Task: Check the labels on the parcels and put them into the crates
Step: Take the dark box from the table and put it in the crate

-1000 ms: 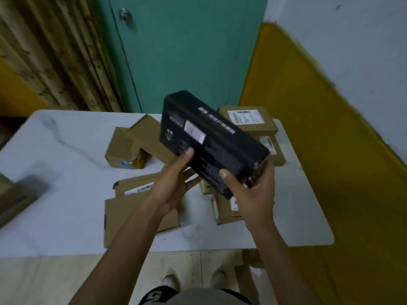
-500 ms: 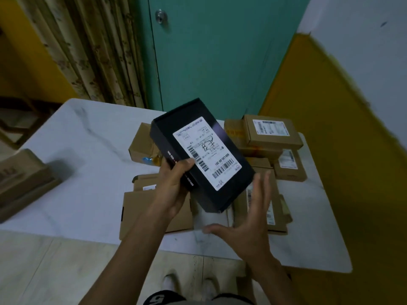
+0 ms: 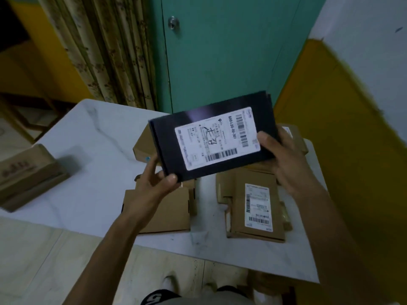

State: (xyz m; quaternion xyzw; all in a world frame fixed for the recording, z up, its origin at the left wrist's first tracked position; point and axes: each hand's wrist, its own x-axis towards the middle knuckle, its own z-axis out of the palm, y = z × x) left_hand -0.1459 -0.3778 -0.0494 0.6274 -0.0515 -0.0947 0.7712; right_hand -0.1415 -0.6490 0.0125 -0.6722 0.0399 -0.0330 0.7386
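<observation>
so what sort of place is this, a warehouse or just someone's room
Likely a room in a home or small shop used for sorting post, not a warehouse: labelled cardboard parcels lie on a white table, a black parcel is held up, and a curtain and teal door stand behind.

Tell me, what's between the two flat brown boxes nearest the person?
Nothing. The head view shows only bare white table between the plain box and the labelled box.
</observation>
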